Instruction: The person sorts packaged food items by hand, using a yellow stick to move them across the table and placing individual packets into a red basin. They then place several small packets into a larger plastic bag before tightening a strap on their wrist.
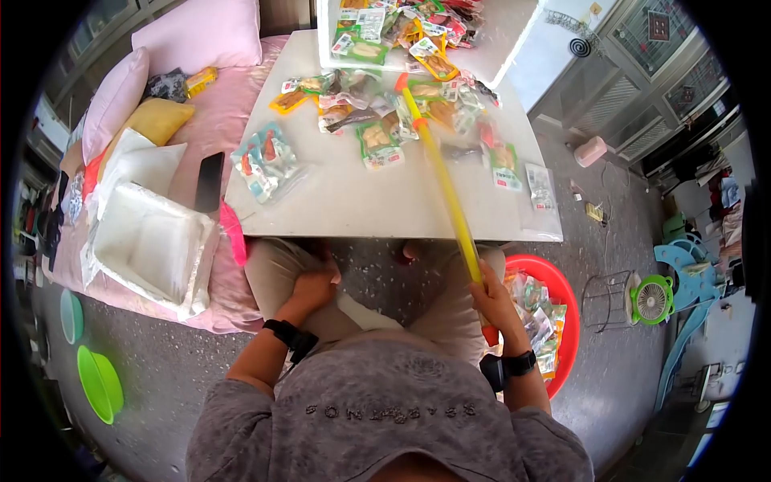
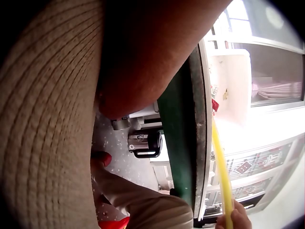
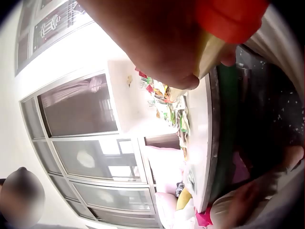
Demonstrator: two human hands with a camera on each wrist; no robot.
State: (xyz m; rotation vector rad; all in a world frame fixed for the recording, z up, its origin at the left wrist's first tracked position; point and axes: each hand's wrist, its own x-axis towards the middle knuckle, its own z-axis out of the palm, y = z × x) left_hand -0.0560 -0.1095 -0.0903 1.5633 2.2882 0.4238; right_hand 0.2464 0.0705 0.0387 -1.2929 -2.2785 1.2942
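My right hand (image 1: 496, 305) grips the lower part of a long yellow stick (image 1: 448, 185) with a red end below the hand. The stick's far end lies among packaged snacks (image 1: 377, 145) on the white table (image 1: 361, 213). In the right wrist view the hand (image 3: 157, 47) is large and close, around the stick near its red end. My left hand (image 1: 315, 289) rests on the left thigh; its fingers are partly hidden. In the left wrist view the left hand (image 2: 138, 90) fills the top, against the trouser leg.
A white foam box (image 1: 514, 44) of packets stands at the table's far edge. A red basin (image 1: 572, 321) of packets sits on the floor at right. Left are a bed (image 1: 229, 301), an empty foam box (image 1: 152, 241) and a dark phone (image 1: 210, 181).
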